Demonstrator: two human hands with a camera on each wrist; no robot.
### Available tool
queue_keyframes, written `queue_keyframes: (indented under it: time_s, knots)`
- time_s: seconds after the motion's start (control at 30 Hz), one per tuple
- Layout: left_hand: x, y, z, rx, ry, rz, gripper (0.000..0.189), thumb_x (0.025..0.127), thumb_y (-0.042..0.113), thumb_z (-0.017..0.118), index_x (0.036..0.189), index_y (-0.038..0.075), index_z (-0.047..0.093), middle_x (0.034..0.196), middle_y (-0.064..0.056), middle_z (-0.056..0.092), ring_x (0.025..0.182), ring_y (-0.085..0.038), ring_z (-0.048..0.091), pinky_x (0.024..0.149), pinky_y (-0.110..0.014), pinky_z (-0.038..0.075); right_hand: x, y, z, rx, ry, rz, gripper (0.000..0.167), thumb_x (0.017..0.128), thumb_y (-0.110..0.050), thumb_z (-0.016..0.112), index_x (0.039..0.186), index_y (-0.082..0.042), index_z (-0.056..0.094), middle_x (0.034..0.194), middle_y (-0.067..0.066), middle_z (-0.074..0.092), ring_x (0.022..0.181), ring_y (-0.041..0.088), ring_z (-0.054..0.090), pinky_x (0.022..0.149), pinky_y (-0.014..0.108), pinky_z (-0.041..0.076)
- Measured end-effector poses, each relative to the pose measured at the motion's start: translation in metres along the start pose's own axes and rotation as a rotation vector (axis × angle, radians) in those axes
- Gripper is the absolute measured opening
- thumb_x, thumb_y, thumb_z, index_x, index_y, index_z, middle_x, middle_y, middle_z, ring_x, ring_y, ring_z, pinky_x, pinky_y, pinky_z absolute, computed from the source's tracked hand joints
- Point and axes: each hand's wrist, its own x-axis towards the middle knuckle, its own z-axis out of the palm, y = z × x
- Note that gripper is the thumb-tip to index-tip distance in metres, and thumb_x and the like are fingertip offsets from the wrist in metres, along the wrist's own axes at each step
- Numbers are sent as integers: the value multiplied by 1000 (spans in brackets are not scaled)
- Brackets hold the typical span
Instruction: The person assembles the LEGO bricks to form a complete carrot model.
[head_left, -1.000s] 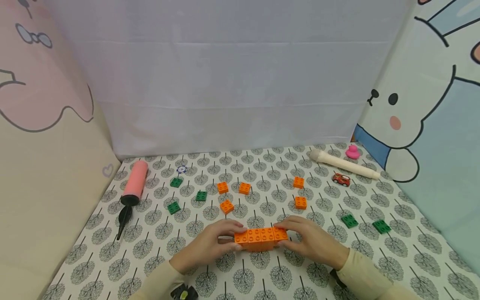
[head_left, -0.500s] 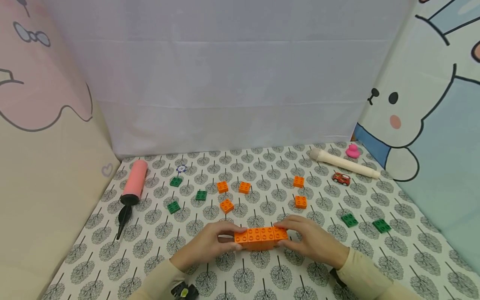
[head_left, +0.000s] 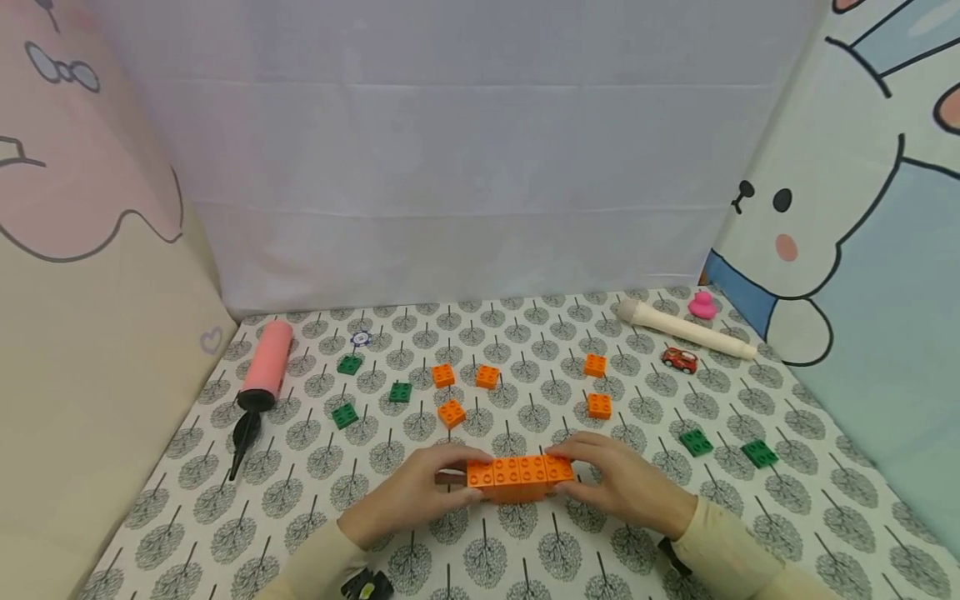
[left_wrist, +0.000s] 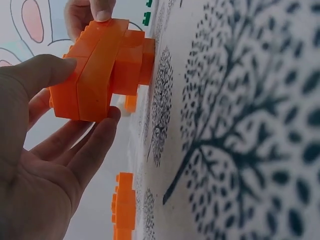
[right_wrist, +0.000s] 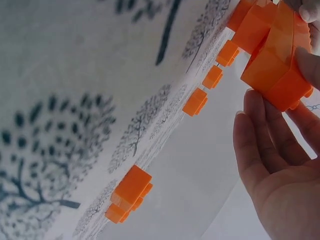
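Observation:
At the front middle of the table sits a stack of orange toy building bricks (head_left: 521,479), with a studded row on top. My left hand (head_left: 420,487) pinches the row's left end between thumb and fingers. The right hand (head_left: 626,479) holds its right end the same way. Seen from the left wrist, the top row (left_wrist: 95,75) overhangs narrower orange bricks (left_wrist: 131,60) below, which reach down to the cloth. The right wrist view shows the same overhang on the stack (right_wrist: 277,65) from the other side.
Behind the stack lie several loose orange bricks (head_left: 452,413). Green bricks lie on the left (head_left: 345,416) and right (head_left: 760,454). Farther out are a pink pump (head_left: 268,358), a poker chip (head_left: 361,338), a toy microphone (head_left: 686,329), a red toy car (head_left: 680,360) and a pink duck (head_left: 702,305).
Both hands keep hold of the orange stack in the same place. Only the head view has shifted slightly.

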Motion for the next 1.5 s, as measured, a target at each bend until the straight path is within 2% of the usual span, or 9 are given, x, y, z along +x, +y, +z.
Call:
queue_keyframes:
  time_s: [0.13, 0.23, 0.37, 0.5, 0.73, 0.9, 1.17, 1.5]
  knots:
    - [0, 1, 0, 65, -7, 39, 46, 89, 17, 74, 133, 19, 61, 129, 0, 62, 113, -12, 63, 94, -21, 53, 1, 3, -3, 17, 14, 17, 44, 98, -46, 59, 133, -21, 64, 127, -7, 64, 118, 17, 60, 101, 48, 51]
    - [1, 2, 0, 91, -9, 51, 47, 89, 15, 74, 134, 18, 61, 130, 1, 62, 113, -12, 62, 94, -20, 52, 6, 10, -10, 4, 39, 33, 41, 101, -41, 56, 135, -20, 63, 126, -4, 65, 115, 18, 61, 98, 50, 52]
    - [1, 2, -1, 125, -13, 54, 48, 89, 16, 74, 135, 16, 59, 131, 1, 62, 113, -11, 62, 95, -21, 53, 15, 27, -23, -79, 80, 57, 39, 99, -31, 62, 134, -14, 63, 130, 8, 64, 119, 30, 60, 99, 55, 50]
    - [1, 1, -2, 148, -17, 49, 50, 89, 19, 74, 136, 14, 58, 132, 2, 62, 113, -11, 62, 96, -23, 53, 25, 46, -36, -167, 96, 109, 42, 95, -25, 69, 134, -11, 62, 136, 19, 58, 127, 42, 52, 103, 61, 45]
    - [2, 3, -3, 156, -31, 33, 50, 90, 22, 74, 137, 12, 58, 131, 0, 62, 113, -10, 62, 96, -23, 53, 33, 66, -44, -212, 11, 236, 54, 91, -28, 73, 138, -6, 58, 141, 27, 51, 129, 48, 47, 104, 65, 41]
    - [2, 5, -3, 163, -29, 43, 50, 89, 20, 74, 136, 10, 59, 130, 0, 63, 112, -9, 62, 96, -24, 53, 33, 76, -40, -209, -46, 273, 57, 90, -27, 74, 139, -5, 56, 137, 27, 53, 120, 46, 55, 100, 62, 46]
    - [2, 4, -2, 147, -20, 56, 50, 89, 17, 75, 136, 9, 59, 128, 0, 64, 110, -8, 63, 95, -24, 53, 33, 83, -37, -163, -40, 264, 46, 91, -20, 72, 133, -3, 61, 130, 24, 58, 103, 32, 64, 92, 54, 53]
    - [2, 2, -2, 143, -20, 51, 49, 90, 20, 74, 136, 12, 59, 128, 2, 64, 110, -8, 63, 96, -25, 53, 30, 80, -36, -139, -11, 248, 44, 94, -22, 69, 133, -4, 61, 131, 23, 59, 104, 31, 64, 92, 54, 53]
